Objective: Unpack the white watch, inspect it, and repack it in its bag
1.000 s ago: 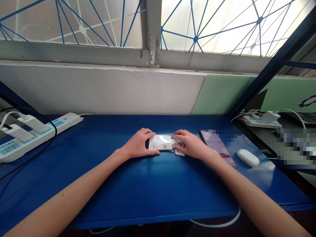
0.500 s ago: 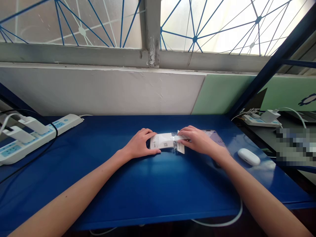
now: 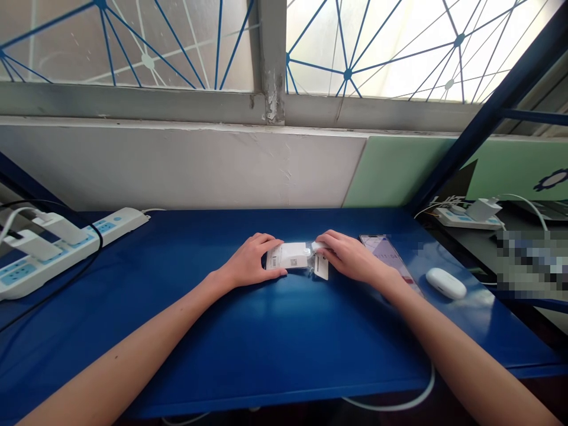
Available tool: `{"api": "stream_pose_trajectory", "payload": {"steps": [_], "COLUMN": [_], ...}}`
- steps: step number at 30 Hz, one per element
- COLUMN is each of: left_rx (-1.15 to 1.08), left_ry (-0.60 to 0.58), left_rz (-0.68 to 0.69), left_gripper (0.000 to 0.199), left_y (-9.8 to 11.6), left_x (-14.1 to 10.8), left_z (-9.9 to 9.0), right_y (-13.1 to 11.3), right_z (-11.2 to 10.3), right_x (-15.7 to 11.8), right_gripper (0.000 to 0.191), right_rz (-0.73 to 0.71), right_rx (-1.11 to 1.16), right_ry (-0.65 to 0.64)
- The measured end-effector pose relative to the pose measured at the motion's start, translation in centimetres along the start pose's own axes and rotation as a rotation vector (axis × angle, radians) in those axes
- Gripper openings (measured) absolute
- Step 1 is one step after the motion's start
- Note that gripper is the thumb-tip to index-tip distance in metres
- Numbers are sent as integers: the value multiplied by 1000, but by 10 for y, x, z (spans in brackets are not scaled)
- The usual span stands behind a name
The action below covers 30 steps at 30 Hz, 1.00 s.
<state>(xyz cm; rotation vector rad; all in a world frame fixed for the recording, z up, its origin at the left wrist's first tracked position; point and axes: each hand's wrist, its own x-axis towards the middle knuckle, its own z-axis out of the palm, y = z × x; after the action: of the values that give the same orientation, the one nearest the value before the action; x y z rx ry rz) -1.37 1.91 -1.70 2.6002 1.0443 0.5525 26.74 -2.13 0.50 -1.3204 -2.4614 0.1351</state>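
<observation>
A small white package [image 3: 293, 255] with printed labels and a clear plastic end lies on the blue table [image 3: 266, 331]. My left hand [image 3: 254, 259] grips its left end, thumb on the near side and fingers on the far side. At the package's right end, my right hand [image 3: 348, 253] pinches a small white item [image 3: 318, 246], mostly covered by the fingers. A white card-like flap [image 3: 321, 267] sticks out below that item, beside the crinkled clear plastic.
A phone [image 3: 390, 257] lies just right of my right hand, with a white earbud case [image 3: 446, 283] beyond it. A power strip [image 3: 126, 220] with plugs and cables runs along the left side. Blue metal bars [image 3: 492, 118] rise at the right.
My right hand has shifted slightly left, closer to the package, and more of the phone shows. My left hand keeps its hold on the package.
</observation>
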Motion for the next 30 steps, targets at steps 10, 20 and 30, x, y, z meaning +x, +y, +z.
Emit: {"api": "stream_pose_trajectory", "payload": {"steps": [10, 20, 30], "left_rx": [-33, 4, 13], "left_ry": [-3, -30, -27], "left_rz": [-26, -27, -20], "left_gripper": [71, 76, 75], "left_y": [3, 1, -1], "left_x": [0, -1, 0], "left_z": [-2, -1, 0], "right_y": [12, 11, -1], "right_z": [1, -3, -8], "right_x": [1, 5, 15], "right_gripper": [28, 20, 24], "right_rz": [51, 204, 273], "right_rx": [-24, 163, 890], "right_ry": [253, 732, 707]}}
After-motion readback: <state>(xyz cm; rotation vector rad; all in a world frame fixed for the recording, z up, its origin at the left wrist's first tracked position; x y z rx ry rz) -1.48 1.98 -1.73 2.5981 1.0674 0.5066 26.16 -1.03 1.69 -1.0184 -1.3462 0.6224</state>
